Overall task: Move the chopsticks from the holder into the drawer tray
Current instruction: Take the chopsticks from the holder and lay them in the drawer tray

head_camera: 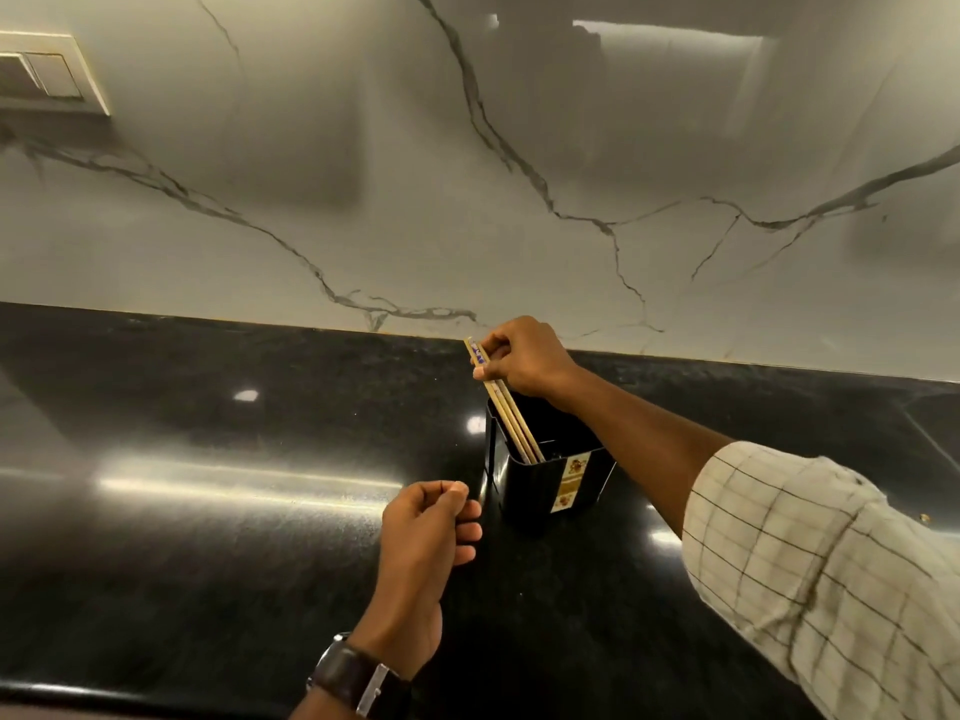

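A black square holder (545, 485) with a small gold and white label stands on the black countertop (208, 537). Light wooden chopsticks (511, 426) lean out of it toward the upper left, their lower ends still inside. My right hand (524, 363) is above the holder and pinches the chopsticks near their patterned tops. My left hand (426, 532) hovers just left of the holder, its fingers curled loosely and holding nothing; it does not touch the holder. No drawer or tray is in view.
A white marble-look backsplash (467, 174) with dark veins rises behind the counter. A switch plate (47, 75) sits on the wall at the upper left. The polished counter stretches left and right of the holder.
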The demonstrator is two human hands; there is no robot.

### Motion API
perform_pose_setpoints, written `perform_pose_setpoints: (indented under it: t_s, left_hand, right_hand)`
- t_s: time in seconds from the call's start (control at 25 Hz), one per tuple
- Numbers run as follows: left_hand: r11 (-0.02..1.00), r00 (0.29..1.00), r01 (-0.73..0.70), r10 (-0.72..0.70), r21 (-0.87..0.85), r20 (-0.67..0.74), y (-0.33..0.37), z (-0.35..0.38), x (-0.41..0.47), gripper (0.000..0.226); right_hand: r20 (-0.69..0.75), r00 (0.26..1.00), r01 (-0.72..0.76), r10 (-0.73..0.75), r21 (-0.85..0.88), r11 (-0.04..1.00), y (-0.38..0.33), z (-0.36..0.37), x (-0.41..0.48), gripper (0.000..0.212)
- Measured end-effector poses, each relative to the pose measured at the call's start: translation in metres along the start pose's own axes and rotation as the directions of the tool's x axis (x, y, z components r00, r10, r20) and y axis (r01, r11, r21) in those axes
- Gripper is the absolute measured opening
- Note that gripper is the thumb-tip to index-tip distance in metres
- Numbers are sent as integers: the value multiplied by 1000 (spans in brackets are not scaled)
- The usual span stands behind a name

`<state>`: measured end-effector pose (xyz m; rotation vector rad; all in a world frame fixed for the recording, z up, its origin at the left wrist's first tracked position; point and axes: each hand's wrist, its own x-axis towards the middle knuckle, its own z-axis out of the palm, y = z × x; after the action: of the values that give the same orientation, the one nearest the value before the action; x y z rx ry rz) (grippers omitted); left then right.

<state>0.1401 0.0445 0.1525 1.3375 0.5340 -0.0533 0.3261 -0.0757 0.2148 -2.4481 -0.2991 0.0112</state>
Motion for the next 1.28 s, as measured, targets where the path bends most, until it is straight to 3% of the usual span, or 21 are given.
perform_pose_setpoints:
  t_s: [0.08,0.2,0.28,0.4,0.44,0.56,0.64,0.72,0.84,0.92,1.0,1.04,1.12,1.2,1.28]
  left_hand:
    - [996,996,-83,82,-17,-20,1,0,-4,13]
    - [908,909,-403,412,117,-61,18,0,-14,12]
    - [757,785,-612,617,230,60,40,3,-24,24]
    - [625,644,-756,660,191,387,63,13,-43,34]
    - [661,629,-740,619,120,470,64,15,-53,27]
    - [873,691,-487,402,-25,601,51,16,-84,18]
    - [907,699,-421,329,-6,635,38,13,-97,18]
    - [927,683,-375,265,15,680,26,10,-111,21]
    - [931,659,-343,142,127,739,14,6,-133,23]
    - [925,675,-327,85,193,733,10,-2,-137,19]
    - [959,775,-224,68,172,628,6,-5,-144,20]
    - [988,846,-132,67,85,530,4,-7,-146,22]
    - [976,946,33,39,-215,323,2,-6,-146,23]
    - [874,980,100,-4,-475,199,-1,0,-143,25]
    - [773,989,130,-54,-621,140,-5,7,-140,29]
  right_hand:
    - [-161,981,109,-109,-6,994,-6,-9,-13,22]
    - [-388,894,282,-225,95,955,-34,-41,-56,21]
    - [-437,875,344,-211,254,904,-56,-67,-97,23]
    - [-327,940,277,-94,573,771,-75,-91,-160,21]
    - [-257,965,211,-51,648,732,-76,-95,-179,20]
    - [-34,998,-10,53,735,678,-68,-109,-215,20]
    - [106,989,-149,104,705,694,-59,-120,-226,16]
    - [154,977,-214,150,646,732,-51,-128,-239,9]
    - [-30,954,-185,297,721,667,-49,-143,-255,10]
    - [-315,851,21,420,820,572,-47,-164,-255,10]
    - [-494,696,240,520,843,481,-42,-182,-267,5]
    - [-501,661,295,558,858,421,-39,-181,-276,5]
    - [-370,680,292,632,928,230,-35,-154,-296,14]
    - [-162,714,211,681,977,11,-34,-102,-320,26]
    - [6,670,102,742,990,-100,-38,-44,-342,27]
